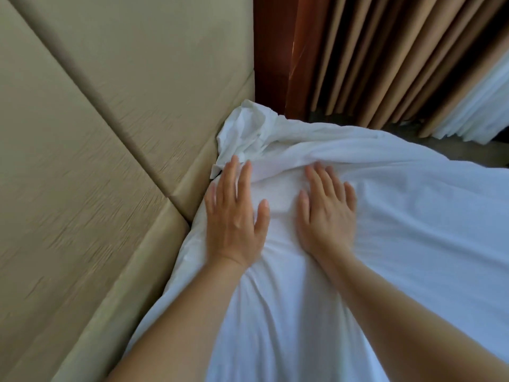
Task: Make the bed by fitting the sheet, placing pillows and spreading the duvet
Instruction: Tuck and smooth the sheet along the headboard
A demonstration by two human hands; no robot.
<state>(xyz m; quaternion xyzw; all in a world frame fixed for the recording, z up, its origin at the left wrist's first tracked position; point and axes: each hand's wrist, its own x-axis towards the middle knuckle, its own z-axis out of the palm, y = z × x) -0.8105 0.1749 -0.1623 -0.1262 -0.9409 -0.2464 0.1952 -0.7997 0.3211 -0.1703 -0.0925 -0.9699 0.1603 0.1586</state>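
Observation:
White bedding (385, 216) covers the bed from the middle to the right and lower edge. Its crumpled corner (248, 125) bunches up against the padded headboard. My left hand (234, 216) lies flat on the fabric near the headboard, fingers straight and spread. My right hand (327, 213) presses flat on the fabric a little to the right, fingertips at a raised fold. Neither hand holds anything. I cannot tell whether the fabric is sheet, pillow or duvet.
A beige padded headboard (96, 161) fills the left half. A dark red-brown wooden panel (275, 51) stands behind the bed corner. Tan pleated curtains (399, 56) and a white sheer curtain (479, 106) hang at the right, with dark floor (407, 128) below.

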